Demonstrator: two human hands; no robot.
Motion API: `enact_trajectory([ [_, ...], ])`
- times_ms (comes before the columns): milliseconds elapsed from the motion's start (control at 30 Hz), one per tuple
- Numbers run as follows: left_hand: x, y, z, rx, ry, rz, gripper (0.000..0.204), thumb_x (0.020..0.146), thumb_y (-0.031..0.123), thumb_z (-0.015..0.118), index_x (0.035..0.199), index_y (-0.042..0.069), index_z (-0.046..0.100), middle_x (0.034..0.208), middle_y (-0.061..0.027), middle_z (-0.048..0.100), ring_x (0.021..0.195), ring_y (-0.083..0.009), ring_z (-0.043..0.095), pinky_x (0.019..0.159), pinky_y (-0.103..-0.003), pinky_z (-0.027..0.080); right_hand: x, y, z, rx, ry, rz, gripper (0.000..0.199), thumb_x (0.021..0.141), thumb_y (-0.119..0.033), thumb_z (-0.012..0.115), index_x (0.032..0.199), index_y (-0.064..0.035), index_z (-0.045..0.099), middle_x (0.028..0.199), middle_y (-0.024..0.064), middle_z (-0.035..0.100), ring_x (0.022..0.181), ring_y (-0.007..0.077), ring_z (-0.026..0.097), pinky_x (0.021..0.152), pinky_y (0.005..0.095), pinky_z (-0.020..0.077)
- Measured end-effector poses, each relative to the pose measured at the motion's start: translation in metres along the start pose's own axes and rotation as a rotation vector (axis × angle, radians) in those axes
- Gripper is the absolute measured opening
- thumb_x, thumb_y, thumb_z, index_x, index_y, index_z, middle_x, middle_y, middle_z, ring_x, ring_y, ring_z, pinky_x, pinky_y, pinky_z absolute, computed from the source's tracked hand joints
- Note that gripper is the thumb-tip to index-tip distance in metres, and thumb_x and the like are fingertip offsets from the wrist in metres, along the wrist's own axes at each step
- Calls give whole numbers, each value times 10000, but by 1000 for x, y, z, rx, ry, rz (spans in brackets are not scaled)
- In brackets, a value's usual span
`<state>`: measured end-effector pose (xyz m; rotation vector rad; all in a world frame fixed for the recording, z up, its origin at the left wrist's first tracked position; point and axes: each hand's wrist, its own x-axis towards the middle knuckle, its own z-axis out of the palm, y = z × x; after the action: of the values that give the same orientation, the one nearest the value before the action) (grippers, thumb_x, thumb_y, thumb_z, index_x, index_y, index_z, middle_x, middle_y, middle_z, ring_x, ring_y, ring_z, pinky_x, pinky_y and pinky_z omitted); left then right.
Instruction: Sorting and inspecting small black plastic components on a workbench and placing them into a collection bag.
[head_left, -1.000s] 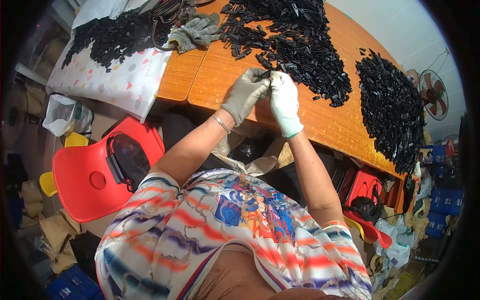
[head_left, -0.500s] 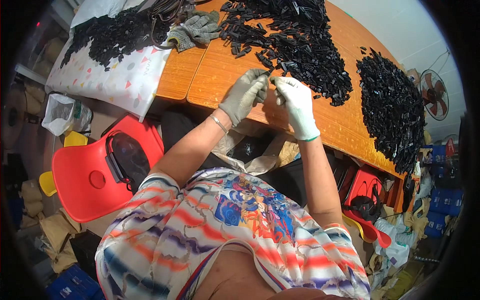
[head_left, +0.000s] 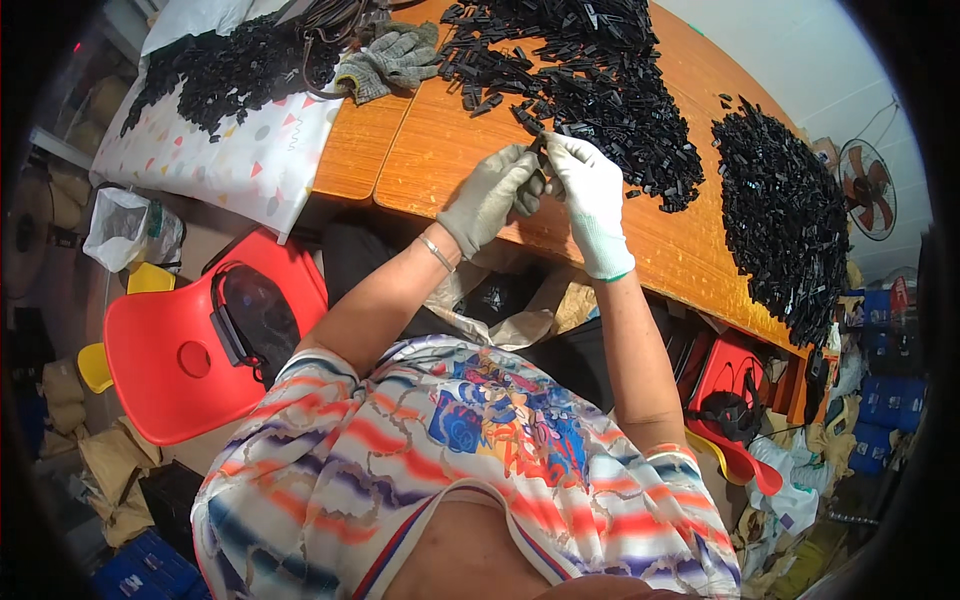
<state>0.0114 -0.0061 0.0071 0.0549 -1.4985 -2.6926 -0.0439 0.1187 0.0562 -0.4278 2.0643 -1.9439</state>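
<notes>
My left hand (head_left: 490, 195) wears a grey glove and my right hand (head_left: 592, 195) a white glove. Both meet above the near edge of the orange wooden table (head_left: 440, 160). Together they pinch a small black plastic part (head_left: 541, 157) between the fingertips. Just beyond the hands lies a big heap of the same black parts (head_left: 590, 70). A second heap (head_left: 785, 220) sits to the right on the table.
A third pile of black parts (head_left: 225, 65) lies on a white patterned cloth (head_left: 230, 160) at the left, beside a spare pair of grey gloves (head_left: 390, 60). A red plastic chair (head_left: 200, 340) stands lower left. A fan (head_left: 868, 190) stands at right, red stools (head_left: 730, 390) under the table.
Both hands have stayed close together over the table edge; the right hand drew apart slightly to the right and came back to the left hand, working the small black part.
</notes>
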Motion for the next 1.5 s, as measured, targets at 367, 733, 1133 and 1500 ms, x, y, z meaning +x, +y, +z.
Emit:
enact_trajectory([
  [367,-8,7,8,16,50,51,201,1006,210,419,1051,52,535,724,43,459,603,-20,400,525,-153,324,-1,-2,6,13,86,-78,262,963,-151,549,1170,-15,632,862,33,663,605,47,533,567,183,427],
  [733,-9,14,16,151,124,36,198,1003,220,448,1070,47,518,683,41,460,538,-20,377,472,-174,318,2,10,7,-96,99,-198,242,920,-98,573,1119,18,646,960,65,690,836,109,617,777,239,475],
  [1133,-8,4,20,232,240,130,236,997,274,457,960,62,555,648,53,443,516,-22,369,452,-182,305,-4,-12,13,-871,93,-268,226,894,-259,582,1031,-91,644,889,157,683,821,318,665,735,390,512],
  [1500,-5,0,36,142,364,29,299,997,322,449,865,72,547,613,55,413,490,-41,347,437,-201,281,-3,3,6,-804,120,-194,222,886,-240,594,1008,-65,654,873,141,686,771,266,667,703,341,506],
])
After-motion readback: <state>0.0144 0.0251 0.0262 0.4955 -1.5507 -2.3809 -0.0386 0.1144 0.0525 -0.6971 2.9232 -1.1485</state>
